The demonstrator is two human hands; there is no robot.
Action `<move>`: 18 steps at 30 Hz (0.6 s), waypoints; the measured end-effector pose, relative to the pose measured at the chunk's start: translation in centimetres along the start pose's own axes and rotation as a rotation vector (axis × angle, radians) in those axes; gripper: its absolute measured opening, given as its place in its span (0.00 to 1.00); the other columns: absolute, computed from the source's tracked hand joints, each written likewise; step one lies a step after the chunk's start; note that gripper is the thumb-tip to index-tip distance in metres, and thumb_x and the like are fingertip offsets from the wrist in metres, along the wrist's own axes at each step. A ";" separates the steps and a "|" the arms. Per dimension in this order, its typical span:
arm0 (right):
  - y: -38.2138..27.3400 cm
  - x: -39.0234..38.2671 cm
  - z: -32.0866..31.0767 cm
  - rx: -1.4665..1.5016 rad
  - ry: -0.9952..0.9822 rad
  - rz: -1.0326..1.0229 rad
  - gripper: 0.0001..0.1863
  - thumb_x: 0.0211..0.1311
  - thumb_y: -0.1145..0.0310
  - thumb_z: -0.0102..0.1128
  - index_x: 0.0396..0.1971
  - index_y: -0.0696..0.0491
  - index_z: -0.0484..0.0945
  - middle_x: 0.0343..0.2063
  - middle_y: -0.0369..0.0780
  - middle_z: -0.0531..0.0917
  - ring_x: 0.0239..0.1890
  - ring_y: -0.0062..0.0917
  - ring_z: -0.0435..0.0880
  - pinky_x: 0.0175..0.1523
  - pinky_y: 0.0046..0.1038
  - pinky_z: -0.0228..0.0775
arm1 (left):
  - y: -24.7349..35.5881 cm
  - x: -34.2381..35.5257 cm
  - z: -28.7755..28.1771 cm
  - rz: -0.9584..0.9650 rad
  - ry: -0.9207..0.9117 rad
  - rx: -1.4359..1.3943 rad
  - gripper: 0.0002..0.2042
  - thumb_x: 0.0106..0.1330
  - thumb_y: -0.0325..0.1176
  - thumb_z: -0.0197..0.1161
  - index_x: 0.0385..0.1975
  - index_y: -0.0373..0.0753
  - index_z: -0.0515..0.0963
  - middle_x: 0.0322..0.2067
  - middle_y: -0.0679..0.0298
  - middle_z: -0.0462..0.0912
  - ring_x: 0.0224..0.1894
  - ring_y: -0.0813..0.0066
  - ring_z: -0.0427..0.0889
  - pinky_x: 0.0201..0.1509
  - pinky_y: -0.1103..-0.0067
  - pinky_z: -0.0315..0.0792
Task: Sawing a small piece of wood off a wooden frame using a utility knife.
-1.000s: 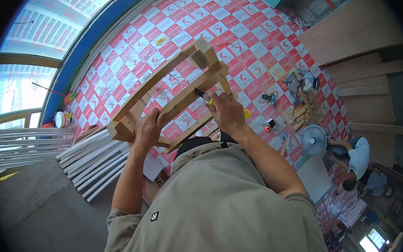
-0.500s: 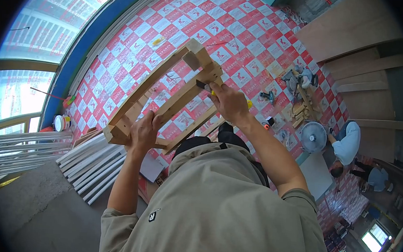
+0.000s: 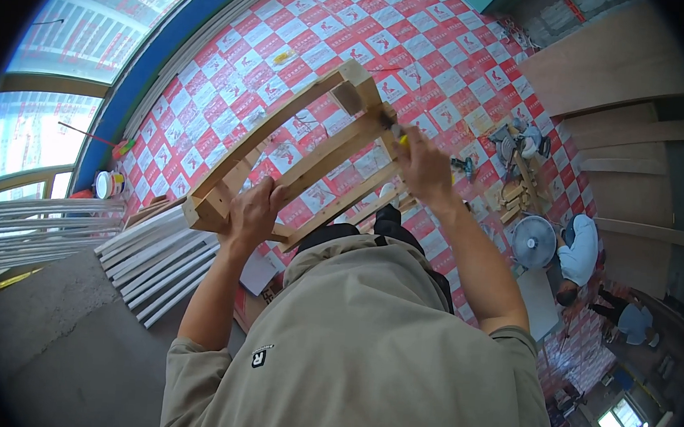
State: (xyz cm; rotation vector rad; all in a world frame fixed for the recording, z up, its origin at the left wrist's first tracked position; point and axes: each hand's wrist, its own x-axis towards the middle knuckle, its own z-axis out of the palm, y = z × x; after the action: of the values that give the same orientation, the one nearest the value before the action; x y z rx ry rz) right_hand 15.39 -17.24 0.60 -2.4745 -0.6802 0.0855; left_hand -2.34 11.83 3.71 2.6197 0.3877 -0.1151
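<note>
My left hand is closed around the near rail of a slatted wooden frame, close to its left end block. The frame is held up at a slant in front of my body, its far end pointing up and right. My right hand is closed on the yellow handle of a scraper, a flat-bladed tool. Its dark blade is blurred and lies against the rail near the frame's right end joint. My fingers hide part of the handle.
Red-and-white checked sheeting covers the floor. To the left are a bundle of pale strips and a white bucket. Rightward are a drill, a power saw, a fan and a crouching person. Another person stands farther off.
My right hand has moved right and up along the rail with the scraper, toward the end joint. The left hand keeps its hold, and the frame has shifted slightly to the right.
</note>
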 end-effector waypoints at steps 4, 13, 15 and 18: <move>1.5 0.7 1.9 -0.062 -0.003 0.083 0.16 0.74 0.55 0.51 0.53 0.50 0.71 0.34 0.49 0.84 0.37 0.52 0.84 0.38 0.50 0.75 | -0.4 0.0 -0.1 0.019 0.008 -0.020 0.15 0.73 0.43 0.58 0.33 0.36 0.77 0.28 0.46 0.82 0.32 0.45 0.83 0.37 0.59 0.74; 1.5 -0.4 -4.6 0.147 0.060 0.255 0.20 0.72 0.52 0.56 0.48 0.54 0.67 0.34 0.52 0.83 0.37 0.53 0.83 0.37 0.47 0.74 | -0.6 -0.8 0.7 0.032 0.261 -0.351 0.07 0.70 0.30 0.62 0.42 0.36 0.79 0.31 0.50 0.84 0.33 0.51 0.85 0.38 0.64 0.77; -1.4 0.2 -5.8 0.174 -0.150 0.185 0.19 0.73 0.54 0.56 0.48 0.54 0.68 0.35 0.51 0.83 0.37 0.53 0.83 0.37 0.47 0.74 | -0.9 -0.6 1.3 -0.015 0.326 -0.496 0.06 0.68 0.27 0.62 0.43 0.36 0.79 0.32 0.51 0.85 0.35 0.52 0.85 0.40 0.65 0.78; -4.8 1.6 -7.5 0.060 -0.177 0.065 0.18 0.73 0.57 0.56 0.49 0.55 0.68 0.36 0.51 0.83 0.38 0.52 0.84 0.39 0.48 0.74 | 0.7 -1.4 2.2 0.397 0.422 -0.459 0.07 0.62 0.21 0.65 0.38 0.36 0.80 0.42 0.55 0.83 0.44 0.55 0.83 0.47 0.68 0.76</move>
State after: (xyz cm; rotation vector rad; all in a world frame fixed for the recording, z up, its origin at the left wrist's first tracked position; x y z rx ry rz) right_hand 16.12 -16.82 9.63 -2.4505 -0.6602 0.3484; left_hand -3.53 9.78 2.30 2.1945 0.0151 0.5947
